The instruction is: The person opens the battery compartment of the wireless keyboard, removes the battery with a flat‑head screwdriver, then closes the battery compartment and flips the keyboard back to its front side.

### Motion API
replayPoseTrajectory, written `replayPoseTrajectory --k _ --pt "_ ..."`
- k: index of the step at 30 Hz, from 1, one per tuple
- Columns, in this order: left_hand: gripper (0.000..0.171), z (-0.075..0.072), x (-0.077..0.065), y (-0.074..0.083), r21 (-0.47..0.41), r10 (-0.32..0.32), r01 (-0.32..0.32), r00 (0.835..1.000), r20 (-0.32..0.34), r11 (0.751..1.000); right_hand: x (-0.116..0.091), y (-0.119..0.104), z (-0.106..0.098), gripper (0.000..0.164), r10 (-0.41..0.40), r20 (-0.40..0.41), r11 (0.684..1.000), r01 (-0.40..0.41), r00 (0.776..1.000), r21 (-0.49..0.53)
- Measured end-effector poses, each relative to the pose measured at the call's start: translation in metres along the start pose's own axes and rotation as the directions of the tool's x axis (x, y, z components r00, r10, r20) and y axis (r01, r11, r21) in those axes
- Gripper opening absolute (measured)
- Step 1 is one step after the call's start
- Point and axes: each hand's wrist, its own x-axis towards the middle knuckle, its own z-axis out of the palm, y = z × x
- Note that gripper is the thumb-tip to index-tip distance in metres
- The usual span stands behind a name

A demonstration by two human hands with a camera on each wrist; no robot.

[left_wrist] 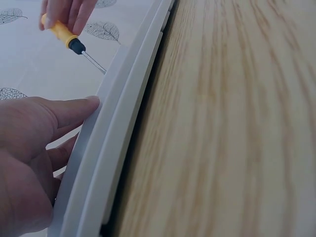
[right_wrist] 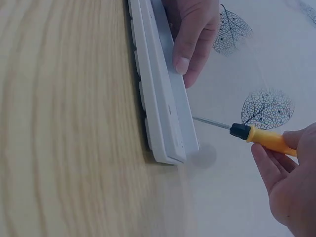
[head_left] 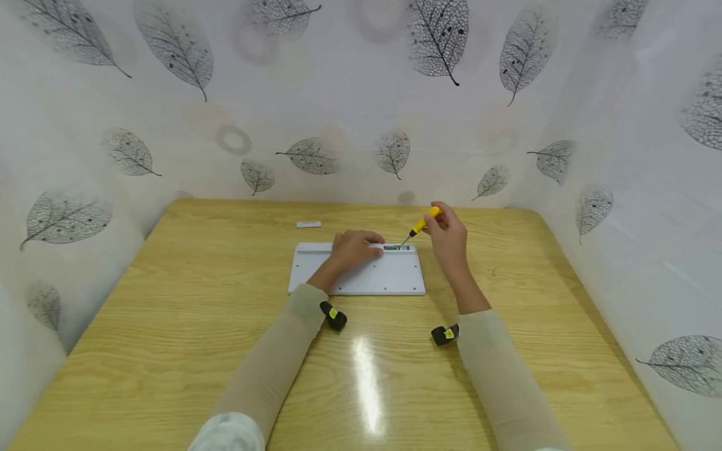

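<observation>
A white keyboard (head_left: 361, 275) lies keys-down on the table, its raised back edge on the far side. An uncovered slot (head_left: 393, 248) with green inside shows near that edge's right end. My left hand (head_left: 354, 249) grips the raised edge just left of the slot, thumb on the near side and fingers beyond it. In my right hand (head_left: 448, 235) is a yellow-handled screwdriver (head_left: 424, 222), pinched by its handle and tilted down to the left. Its tip meets the slot area; the right wrist view shows the shaft (right_wrist: 211, 122) passing behind the raised edge, which hides the tip.
A small white strip-shaped cover (head_left: 308, 224) lies behind the keyboard on the wooden table (head_left: 197, 300). Leaf-patterned curtain (head_left: 338, 94) surrounds the table at the back and sides. Each wrist carries a black camera (head_left: 336, 319).
</observation>
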Motion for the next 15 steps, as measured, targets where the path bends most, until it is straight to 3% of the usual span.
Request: replayPoseTrajectory --k 8,15 --pt "0.028 0.000 0.002 -0.002 0.001 -0.005 0.005 1.000 0.000 1.000 -0.005 0.010 -0.010 0.037 0.145 -0.029 0.974 -0.138 0.989 0.177" --pt "0.028 0.003 0.003 -0.002 -0.004 -0.012 0.012 1.000 0.002 1.000 -0.012 0.019 -0.011 0.033 0.280 -0.110 0.940 -0.249 0.954 0.235"
